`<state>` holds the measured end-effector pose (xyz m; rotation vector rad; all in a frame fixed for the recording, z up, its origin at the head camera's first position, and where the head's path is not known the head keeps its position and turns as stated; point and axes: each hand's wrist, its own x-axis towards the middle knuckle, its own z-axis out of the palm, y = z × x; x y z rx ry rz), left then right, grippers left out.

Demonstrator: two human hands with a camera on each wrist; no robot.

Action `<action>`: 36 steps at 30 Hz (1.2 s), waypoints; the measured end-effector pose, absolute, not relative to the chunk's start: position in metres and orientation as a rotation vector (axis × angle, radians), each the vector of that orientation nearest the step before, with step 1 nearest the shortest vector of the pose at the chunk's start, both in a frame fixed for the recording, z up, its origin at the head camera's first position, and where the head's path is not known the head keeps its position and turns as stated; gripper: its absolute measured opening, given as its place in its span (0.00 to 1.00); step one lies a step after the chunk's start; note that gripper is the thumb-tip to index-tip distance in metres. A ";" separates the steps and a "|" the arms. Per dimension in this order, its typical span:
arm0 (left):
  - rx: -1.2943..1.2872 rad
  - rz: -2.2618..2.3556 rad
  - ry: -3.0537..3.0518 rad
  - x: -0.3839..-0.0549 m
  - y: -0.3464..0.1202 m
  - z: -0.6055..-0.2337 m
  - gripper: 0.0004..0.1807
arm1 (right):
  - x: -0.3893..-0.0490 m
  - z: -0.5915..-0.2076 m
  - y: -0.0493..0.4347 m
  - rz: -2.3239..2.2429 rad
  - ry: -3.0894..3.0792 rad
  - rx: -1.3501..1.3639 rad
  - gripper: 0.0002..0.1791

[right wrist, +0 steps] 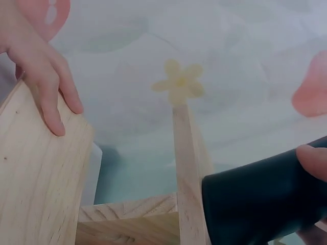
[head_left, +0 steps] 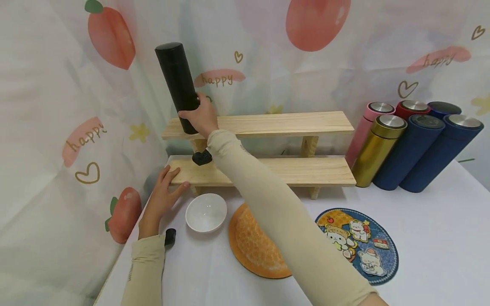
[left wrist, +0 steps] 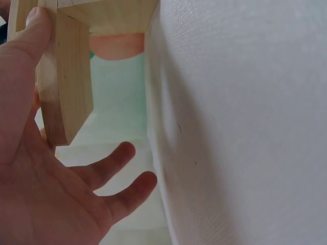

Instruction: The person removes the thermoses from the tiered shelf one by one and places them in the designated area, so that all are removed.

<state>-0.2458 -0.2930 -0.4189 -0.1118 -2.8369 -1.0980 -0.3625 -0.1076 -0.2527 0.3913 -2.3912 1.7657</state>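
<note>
My right hand (head_left: 204, 115) grips a black thermos bottle (head_left: 177, 78) round its lower part, at the left end of the upper board of a two-tier wooden shelf (head_left: 283, 123). In the right wrist view, the base of the thermos bottle (right wrist: 255, 196) is right at the upper board (right wrist: 184, 158). My left hand (head_left: 163, 196) holds the left end of the lower board (head_left: 306, 170). Its thumb (left wrist: 36, 33) lies along the board's edge in the left wrist view, while two fingers spread free below.
Pink, red, gold and blue bottles (head_left: 377, 151) stand together at the shelf's right end. In front are a white bowl (head_left: 206, 212), a round orange-brown mat (head_left: 256, 250) and a round blue mat with cartoon bears (head_left: 383, 242). A printed curtain (head_left: 268, 55) hangs behind and to the left.
</note>
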 end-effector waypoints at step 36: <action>-0.116 -1.112 -2.850 -0.244 -0.292 -0.417 0.43 | -0.306 -0.253 -0.040 1.853 -2.246 0.580 0.41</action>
